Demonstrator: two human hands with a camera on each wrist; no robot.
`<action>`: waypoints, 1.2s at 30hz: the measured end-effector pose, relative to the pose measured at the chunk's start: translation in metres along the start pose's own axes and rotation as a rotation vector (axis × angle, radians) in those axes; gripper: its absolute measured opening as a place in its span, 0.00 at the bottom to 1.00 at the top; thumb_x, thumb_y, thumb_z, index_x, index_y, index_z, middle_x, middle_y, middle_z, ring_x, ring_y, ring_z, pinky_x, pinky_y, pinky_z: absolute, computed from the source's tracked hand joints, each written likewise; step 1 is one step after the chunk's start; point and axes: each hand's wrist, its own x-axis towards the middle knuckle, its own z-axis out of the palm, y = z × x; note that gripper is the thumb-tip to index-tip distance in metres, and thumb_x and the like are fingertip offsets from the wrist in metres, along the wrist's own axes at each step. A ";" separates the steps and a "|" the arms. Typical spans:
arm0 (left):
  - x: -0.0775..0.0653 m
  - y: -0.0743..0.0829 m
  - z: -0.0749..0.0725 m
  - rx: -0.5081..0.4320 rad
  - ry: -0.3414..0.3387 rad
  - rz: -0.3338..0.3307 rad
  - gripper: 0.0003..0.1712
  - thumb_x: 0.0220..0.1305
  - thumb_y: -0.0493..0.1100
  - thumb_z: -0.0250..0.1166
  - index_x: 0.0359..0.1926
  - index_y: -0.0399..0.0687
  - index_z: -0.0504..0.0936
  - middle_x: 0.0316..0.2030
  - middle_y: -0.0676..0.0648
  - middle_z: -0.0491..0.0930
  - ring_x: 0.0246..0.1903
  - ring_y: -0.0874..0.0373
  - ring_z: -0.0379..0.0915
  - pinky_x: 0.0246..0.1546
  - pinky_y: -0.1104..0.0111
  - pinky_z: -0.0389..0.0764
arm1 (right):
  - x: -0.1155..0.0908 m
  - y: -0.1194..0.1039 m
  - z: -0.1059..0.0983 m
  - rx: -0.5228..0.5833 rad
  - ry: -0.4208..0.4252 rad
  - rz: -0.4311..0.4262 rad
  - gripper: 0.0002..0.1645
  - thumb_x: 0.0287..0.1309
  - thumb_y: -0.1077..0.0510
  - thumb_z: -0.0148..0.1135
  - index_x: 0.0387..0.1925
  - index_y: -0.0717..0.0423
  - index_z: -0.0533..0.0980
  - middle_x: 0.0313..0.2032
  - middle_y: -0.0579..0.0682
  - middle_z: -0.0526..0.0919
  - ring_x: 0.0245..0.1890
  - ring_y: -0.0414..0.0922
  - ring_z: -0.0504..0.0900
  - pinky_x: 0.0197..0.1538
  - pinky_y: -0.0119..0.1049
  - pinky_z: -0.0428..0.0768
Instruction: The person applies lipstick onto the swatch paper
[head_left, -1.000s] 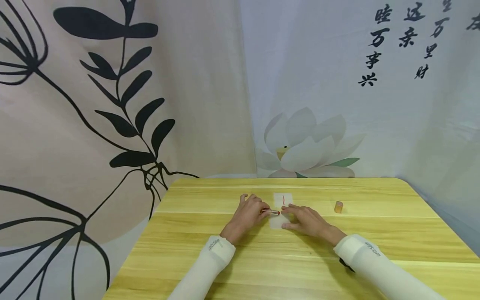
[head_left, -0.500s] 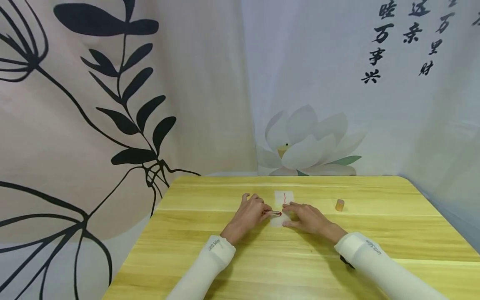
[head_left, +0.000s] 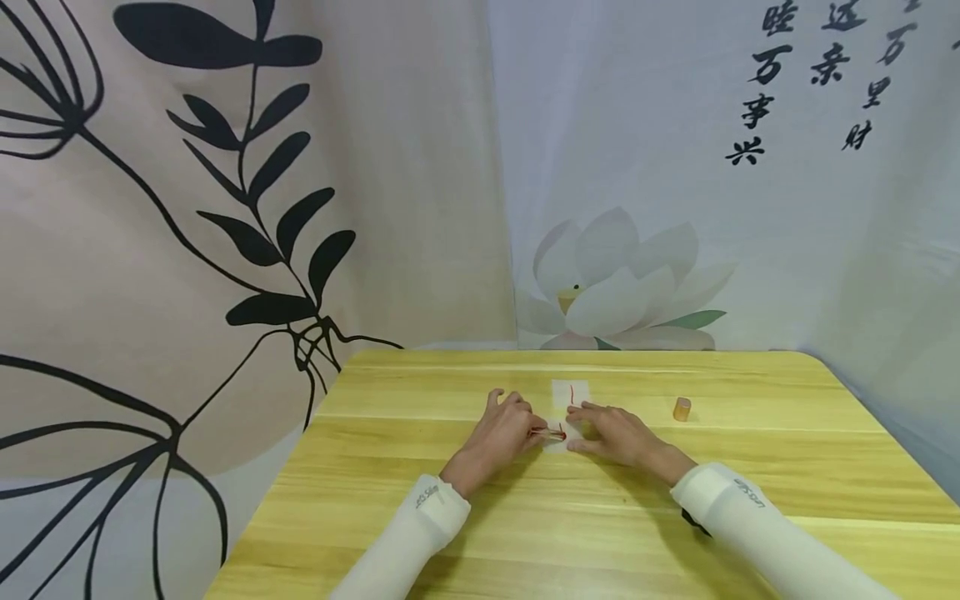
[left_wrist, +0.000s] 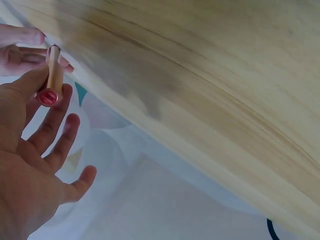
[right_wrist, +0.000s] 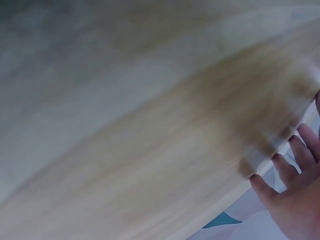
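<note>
My left hand [head_left: 497, 440] pinches a lipstick [head_left: 549, 433] between thumb and fingers, its red tip against the lower white paper [head_left: 556, 447]. In the left wrist view the lipstick [left_wrist: 55, 75] shows a shiny rose-gold tube with a red base end, and the other fingers are spread. A short red stroke is on the lower paper beside the tip. Just above lies another white paper [head_left: 561, 389] bearing a thin red line. Fingers extended, my right hand [head_left: 621, 437] rests at the right edge of the papers; in the right wrist view its fingertips touch the tabletop.
A small orange-gold lipstick cap [head_left: 682, 409] stands on the wooden table [head_left: 750, 475], right of my right hand. Behind the table's far edge hangs a pale curtain [head_left: 420, 208] with plant prints and black characters.
The lipstick tip has moved slightly toward me on the lower paper, and a red stroke now shows there. My right hand stays in place; the head view shifts slightly.
</note>
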 end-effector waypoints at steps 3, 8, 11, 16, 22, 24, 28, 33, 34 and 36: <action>-0.001 0.001 -0.001 -0.002 -0.009 0.001 0.06 0.70 0.52 0.71 0.41 0.64 0.94 0.37 0.61 0.87 0.50 0.59 0.76 0.69 0.38 0.60 | 0.000 -0.001 -0.001 -0.008 0.011 -0.014 0.27 0.67 0.47 0.70 0.59 0.60 0.81 0.64 0.61 0.80 0.65 0.65 0.77 0.59 0.63 0.77; -0.004 0.003 -0.003 -0.001 0.003 0.012 0.06 0.70 0.52 0.71 0.40 0.63 0.94 0.36 0.61 0.87 0.50 0.59 0.76 0.70 0.38 0.60 | 0.002 0.000 -0.002 -0.034 0.028 -0.028 0.27 0.66 0.48 0.72 0.59 0.60 0.82 0.63 0.61 0.80 0.64 0.65 0.77 0.57 0.63 0.79; -0.006 0.004 -0.004 0.010 0.011 0.020 0.05 0.69 0.52 0.71 0.39 0.64 0.94 0.35 0.61 0.86 0.50 0.59 0.76 0.70 0.38 0.60 | 0.003 0.000 -0.003 -0.035 0.024 -0.023 0.27 0.65 0.47 0.72 0.59 0.60 0.82 0.64 0.61 0.80 0.64 0.65 0.77 0.58 0.63 0.78; -0.006 0.005 -0.005 0.020 0.015 0.020 0.04 0.68 0.52 0.72 0.39 0.64 0.93 0.35 0.61 0.86 0.51 0.59 0.76 0.70 0.38 0.61 | 0.004 0.001 -0.005 -0.015 0.008 -0.003 0.28 0.66 0.48 0.72 0.60 0.61 0.81 0.65 0.60 0.79 0.66 0.64 0.75 0.61 0.63 0.76; -0.008 0.005 -0.005 0.021 0.032 0.017 0.04 0.69 0.52 0.72 0.38 0.64 0.93 0.34 0.62 0.86 0.49 0.60 0.77 0.69 0.39 0.62 | 0.004 0.001 -0.005 -0.007 -0.003 0.001 0.28 0.66 0.49 0.72 0.60 0.61 0.81 0.65 0.61 0.78 0.67 0.65 0.75 0.61 0.64 0.76; -0.008 0.004 -0.004 0.021 0.038 0.002 0.05 0.70 0.53 0.71 0.39 0.64 0.93 0.36 0.62 0.87 0.49 0.60 0.77 0.69 0.39 0.62 | 0.005 0.000 -0.004 -0.008 -0.008 0.001 0.28 0.66 0.48 0.71 0.60 0.61 0.81 0.65 0.61 0.79 0.67 0.65 0.75 0.61 0.64 0.76; -0.010 0.001 -0.005 0.034 0.066 -0.050 0.09 0.71 0.55 0.69 0.45 0.63 0.92 0.40 0.61 0.88 0.50 0.60 0.77 0.69 0.40 0.63 | 0.005 0.000 -0.002 -0.003 -0.010 0.007 0.29 0.67 0.46 0.70 0.61 0.60 0.81 0.66 0.60 0.78 0.67 0.64 0.74 0.62 0.63 0.75; -0.010 -0.003 -0.008 0.007 0.160 -0.129 0.11 0.71 0.55 0.67 0.47 0.60 0.91 0.40 0.60 0.88 0.49 0.60 0.77 0.68 0.42 0.64 | 0.003 0.000 -0.001 0.002 0.017 -0.001 0.28 0.66 0.46 0.71 0.60 0.59 0.81 0.65 0.60 0.79 0.66 0.64 0.75 0.61 0.63 0.76; -0.010 -0.004 -0.008 -0.005 0.182 -0.146 0.11 0.72 0.55 0.68 0.46 0.59 0.91 0.40 0.60 0.88 0.49 0.59 0.78 0.67 0.42 0.65 | 0.002 0.000 -0.001 0.006 0.025 -0.001 0.28 0.66 0.46 0.71 0.60 0.59 0.81 0.65 0.60 0.79 0.66 0.64 0.75 0.61 0.63 0.76; -0.010 -0.004 -0.010 -0.048 0.220 -0.187 0.10 0.71 0.54 0.68 0.46 0.59 0.90 0.40 0.59 0.88 0.48 0.58 0.78 0.66 0.42 0.65 | 0.001 0.001 -0.001 0.021 0.047 0.002 0.29 0.65 0.47 0.72 0.61 0.59 0.80 0.65 0.59 0.79 0.66 0.64 0.75 0.61 0.63 0.76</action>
